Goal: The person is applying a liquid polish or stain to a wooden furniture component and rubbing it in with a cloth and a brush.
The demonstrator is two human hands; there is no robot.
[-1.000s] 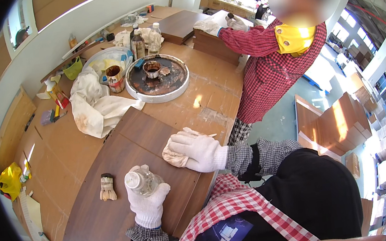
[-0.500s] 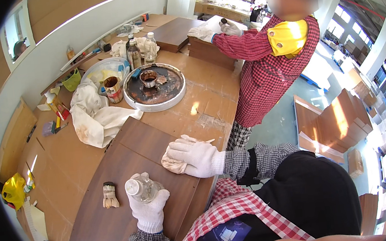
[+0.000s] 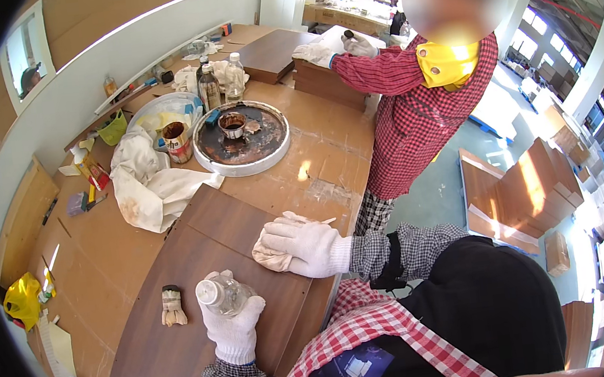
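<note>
Head view, left to right: a tin point(image 3: 179, 152) bears printed lettering; the left hand point(image 3: 233, 332) grips a clear bottle point(image 3: 230, 299), likely light, stiff and slippery, best held round its body, over the brown board point(image 3: 169, 360). Alongside, the right hand point(image 3: 314, 247) presses, fingers extended, on a probably soft cloth point(image 3: 269, 258), best gathered by its folds.

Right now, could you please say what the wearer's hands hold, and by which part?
The left hand grips a clear bottle around its body; the right hand covers a cloth.

Panel point(image 3: 161, 353) smooth, wood-grained; bottle point(image 3: 232, 295) glossy; rag point(image 3: 268, 258) matt cloth.
</note>
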